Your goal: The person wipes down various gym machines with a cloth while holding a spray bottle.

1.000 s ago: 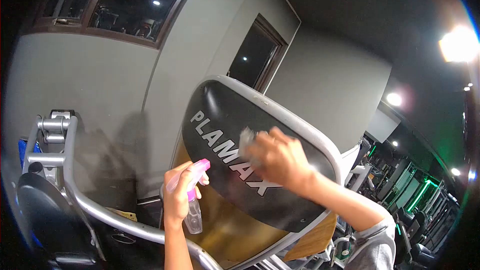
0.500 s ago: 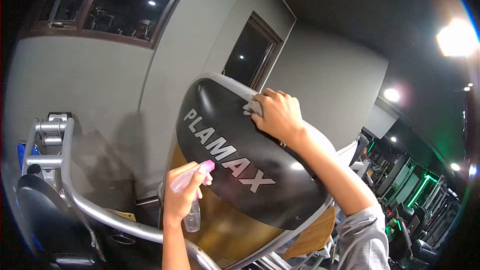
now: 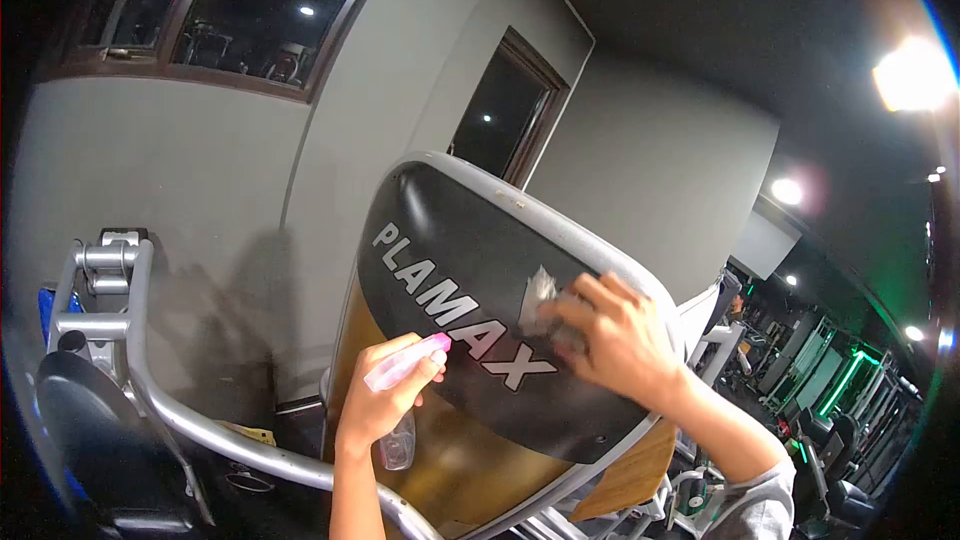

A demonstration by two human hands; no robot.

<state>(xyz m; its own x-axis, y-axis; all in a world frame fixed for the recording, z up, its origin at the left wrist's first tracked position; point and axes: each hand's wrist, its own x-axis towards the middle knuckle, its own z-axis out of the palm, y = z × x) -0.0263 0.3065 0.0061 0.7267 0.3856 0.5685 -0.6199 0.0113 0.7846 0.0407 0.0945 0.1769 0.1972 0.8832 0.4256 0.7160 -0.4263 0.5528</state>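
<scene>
My left hand (image 3: 385, 395) is closed round a clear spray bottle (image 3: 398, 440) with a pink and clear head, in front of the lower left of a panel. My right hand (image 3: 620, 335), slightly blurred, is closed on a greyish-white cloth (image 3: 540, 298) at the right part of the panel, just above the last letters. The panel (image 3: 450, 210) is black above and gold below, bears the word PLAMAX, and has a silver frame (image 3: 570, 230) round it.
A silver tubular machine frame (image 3: 220, 440) with a black pad (image 3: 95, 430) stands at the left. Grey walls with dark windows (image 3: 260, 10) rise behind. A wooden board (image 3: 628, 475) sits below the panel. Gym equipment (image 3: 840, 440) and a green light show at the far right.
My right hand has come down from the panel's top edge, with the cloth still in it, to the dark face. My left hand has shifted slightly right with the bottle.
</scene>
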